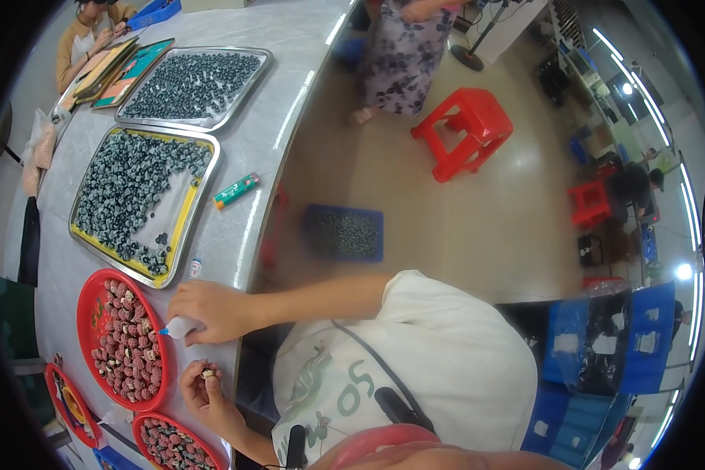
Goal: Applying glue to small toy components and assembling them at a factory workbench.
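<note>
Nearest lies my white shirt. My left hand pinches a small pale piece between thumb and fingertips; just beyond it, my right hand curls round a white bottle, its blue tip by the rim of a red basin of reddish pieces on the left. Two trays of dark beads sit farther off on the table.

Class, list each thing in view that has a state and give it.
Right hand: closed around white bottle
White bottle: tilted, blue tip toward large red tray
Left hand: pinching small pale piece
Large red tray: loaded with reddish pieces
Yellow-edged metal tray: mostly filled, partly bare
Green tube: lying flat
Nearest red stool: standing, unoccupied
</note>
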### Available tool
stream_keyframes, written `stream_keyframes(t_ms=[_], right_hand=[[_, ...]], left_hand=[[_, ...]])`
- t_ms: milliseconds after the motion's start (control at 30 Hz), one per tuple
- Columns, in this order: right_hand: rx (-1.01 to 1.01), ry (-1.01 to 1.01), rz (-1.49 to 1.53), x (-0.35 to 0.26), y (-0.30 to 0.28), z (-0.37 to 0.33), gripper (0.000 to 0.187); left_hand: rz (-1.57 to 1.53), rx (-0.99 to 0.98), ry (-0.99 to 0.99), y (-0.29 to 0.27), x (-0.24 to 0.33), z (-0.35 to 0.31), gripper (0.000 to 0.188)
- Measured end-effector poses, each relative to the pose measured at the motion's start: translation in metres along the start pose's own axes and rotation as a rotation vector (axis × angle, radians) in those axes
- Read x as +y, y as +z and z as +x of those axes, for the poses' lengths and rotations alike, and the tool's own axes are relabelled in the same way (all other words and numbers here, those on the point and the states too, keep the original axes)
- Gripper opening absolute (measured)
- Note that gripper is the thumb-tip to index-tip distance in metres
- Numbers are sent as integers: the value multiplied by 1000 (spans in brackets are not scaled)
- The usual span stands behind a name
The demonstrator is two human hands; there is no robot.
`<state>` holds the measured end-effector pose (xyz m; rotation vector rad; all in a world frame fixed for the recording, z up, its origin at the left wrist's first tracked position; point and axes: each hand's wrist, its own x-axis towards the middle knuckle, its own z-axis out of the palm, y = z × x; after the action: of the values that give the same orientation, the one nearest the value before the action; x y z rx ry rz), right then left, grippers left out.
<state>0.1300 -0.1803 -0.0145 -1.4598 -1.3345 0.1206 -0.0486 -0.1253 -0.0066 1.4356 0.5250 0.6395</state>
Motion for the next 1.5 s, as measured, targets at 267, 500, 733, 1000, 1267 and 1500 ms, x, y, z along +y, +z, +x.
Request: stream_keyframes(t_ms=[267, 500, 733, 1000, 1267, 1500], right_hand=[[22, -13, 19, -4, -3, 1, 33], [60, -29, -3, -2, 0, 0, 33], [19, -26, -51, -4, 0, 0, 35], [-42, 4, -74, -4, 0, 1, 35], [-20, -24, -90, -6, 1, 1, 33], [5, -17, -55, -7, -2, 2, 34]], left_hand=[[11, 7, -8, 1, 1, 0, 22], [18, 12, -13, 3, 3, -1, 22], [25, 9, -19, 3, 3, 0, 22], [37, 7, -19, 6, 7, 1, 19], [42, -18, 0, 5, 6, 0, 18], [36, -34, -12, 6, 9, 0, 18]])
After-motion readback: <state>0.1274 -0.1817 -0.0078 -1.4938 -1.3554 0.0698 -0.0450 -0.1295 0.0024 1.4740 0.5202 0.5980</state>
